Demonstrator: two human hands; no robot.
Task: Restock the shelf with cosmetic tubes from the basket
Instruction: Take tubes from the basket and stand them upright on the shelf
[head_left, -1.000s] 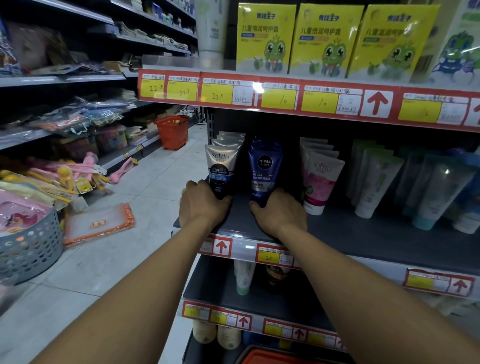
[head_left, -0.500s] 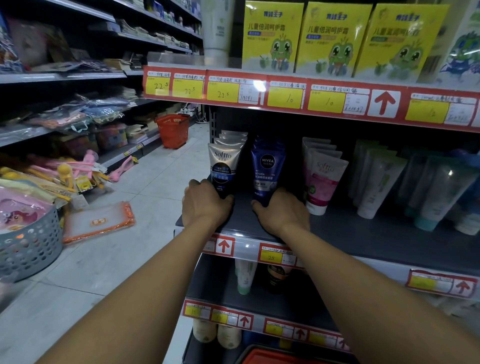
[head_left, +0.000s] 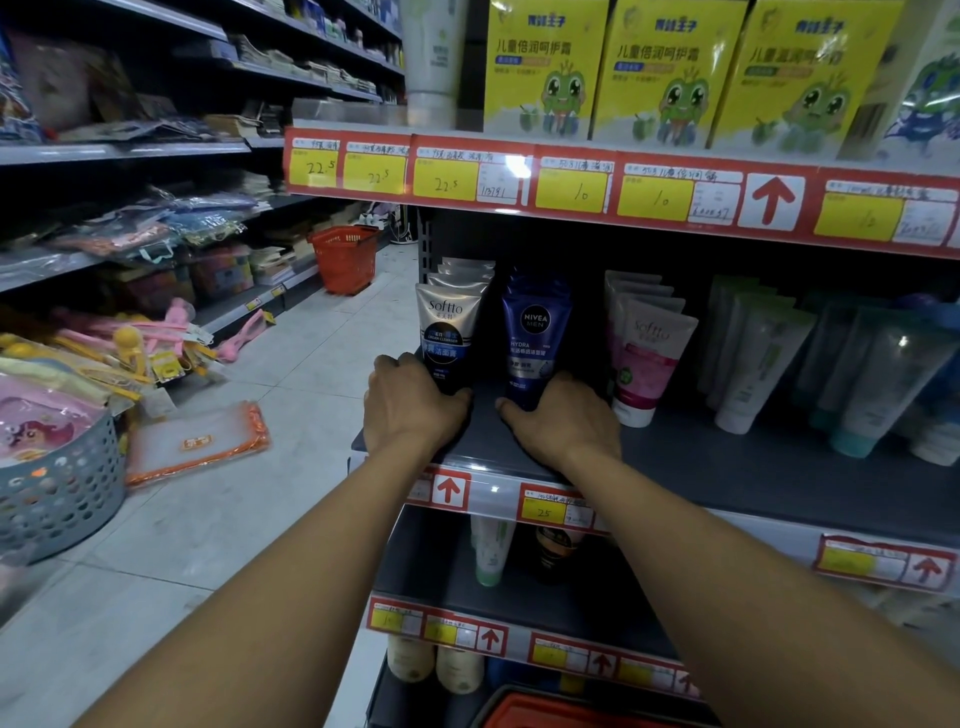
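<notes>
On the dark middle shelf (head_left: 727, 467) stand rows of cosmetic tubes, cap down. My left hand (head_left: 410, 405) grips the base of the front grey-and-blue Softto tube (head_left: 449, 332) at the shelf's left end. My right hand (head_left: 563, 421) grips the base of the front dark blue Nivea Men tube (head_left: 535, 338) beside it. More tubes of each kind stand in line behind them. A red basket's rim (head_left: 550, 714) shows at the bottom edge of the view, below the shelves.
Pink-and-white Softto tubes (head_left: 644, 358) and pale green tubes (head_left: 758, 364) fill the shelf to the right. Yellow boxes (head_left: 660, 73) stand on the shelf above. A red basket (head_left: 345, 257) stands down the aisle, a grey perforated basket (head_left: 57, 488) at left, an orange-edged pouch (head_left: 197, 441) on the floor.
Both hands stay on the two front tubes' bases. The view has shifted only slightly; the tubes stand a little straighter and closer to the row.
</notes>
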